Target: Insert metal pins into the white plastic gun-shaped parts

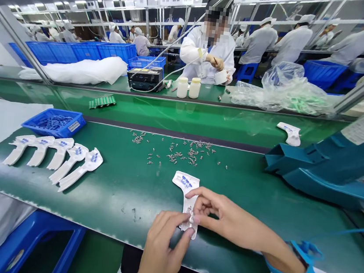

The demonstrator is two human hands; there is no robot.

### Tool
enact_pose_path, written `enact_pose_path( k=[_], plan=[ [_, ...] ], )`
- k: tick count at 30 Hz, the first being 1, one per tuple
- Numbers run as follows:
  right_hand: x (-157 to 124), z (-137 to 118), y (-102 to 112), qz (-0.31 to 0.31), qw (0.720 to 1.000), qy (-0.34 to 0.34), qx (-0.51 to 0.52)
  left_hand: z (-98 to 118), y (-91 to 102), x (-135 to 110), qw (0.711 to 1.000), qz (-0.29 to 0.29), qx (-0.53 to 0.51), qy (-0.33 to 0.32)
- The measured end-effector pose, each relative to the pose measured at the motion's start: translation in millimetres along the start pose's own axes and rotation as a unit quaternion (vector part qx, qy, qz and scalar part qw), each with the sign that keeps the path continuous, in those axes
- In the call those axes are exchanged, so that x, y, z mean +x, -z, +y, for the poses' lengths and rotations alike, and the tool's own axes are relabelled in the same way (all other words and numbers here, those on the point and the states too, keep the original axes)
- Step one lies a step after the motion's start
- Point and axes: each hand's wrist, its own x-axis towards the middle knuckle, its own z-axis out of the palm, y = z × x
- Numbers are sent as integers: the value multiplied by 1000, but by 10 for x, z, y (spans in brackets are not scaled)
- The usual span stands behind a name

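A white plastic handle shell (187, 182) with blue pieces in its wide head lies on the green bench in front of me. My left hand (165, 245) reaches its lower end, thumb and index finger closing around a small shiny, clear-looking part (191, 218). From the right, my right hand (221, 210) pinches at the same part, its other fingers curled over the shell's grip. Fingertips hide some of the part, so its exact kind is unclear. Beyond the shell, many small metal pieces (193, 153) lie scattered.
Several similar white shells (87, 164) lie in a row at left, below a blue bin (54, 123) of small blue parts. Teal holders (326, 172) stand at right. Another shell (290, 133) rests on the green strip beyond. A co-worker (209, 47) sits opposite, hands occupied.
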Motion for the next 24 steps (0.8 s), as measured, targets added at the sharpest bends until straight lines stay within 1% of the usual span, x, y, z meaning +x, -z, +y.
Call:
enact_pose_path(
  k=[3, 5, 7, 8, 9, 10, 11, 13, 14, 15, 17, 18, 20, 22, 24],
  plan=[
    [27, -4, -77, -26, 999, -6, 37, 24, -29, 6, 1000, 4, -9, -2],
    [50, 9, -73, -22, 998, -9, 57, 32, -43, 10, 1000, 10, -5, 7],
    [57, 27, -60, -9, 998, -12, 54, 25, -49, 17, 1000, 25, 10, 15],
    [54, 37, -59, 10, 999, -18, 31, 14, -47, 22, 999, 36, 19, 18],
    [49, 49, -68, 45, 998, -31, -10, -2, -42, 28, 998, 49, 29, 20],
    [45, 61, -90, 92, 992, -54, -65, -24, -32, 35, 997, 63, 40, 22],
    [43, 72, -127, 146, 978, -82, -128, -51, -17, 43, 995, 77, 54, 23],
    [65, 87, -244, 232, 930, -135, -251, -120, 37, 64, 992, 96, 83, 21],
    [90, 87, -317, 252, 906, -153, -302, -164, 83, 78, 990, 105, 97, 17],
    [125, 80, -389, 257, 888, -165, -345, -217, 145, 95, 987, 112, 112, 14],
    [204, 46, -502, 237, 867, -179, -400, -355, 330, 145, 981, 124, 146, 7],
    [236, 22, -530, 221, 865, -185, -411, -444, 457, 179, 977, 131, 167, 7],
    [260, -21, -511, 192, 874, -191, -404, -657, 770, 258, 965, 144, 218, 19],
    [236, -24, -377, 185, 881, -198, -388, -898, 1135, 337, 948, 156, 272, 47],
    [222, 38, -121, 202, 878, -215, -376, -1134, 1496, 391, 927, 175, 321, 84]
  ],
)
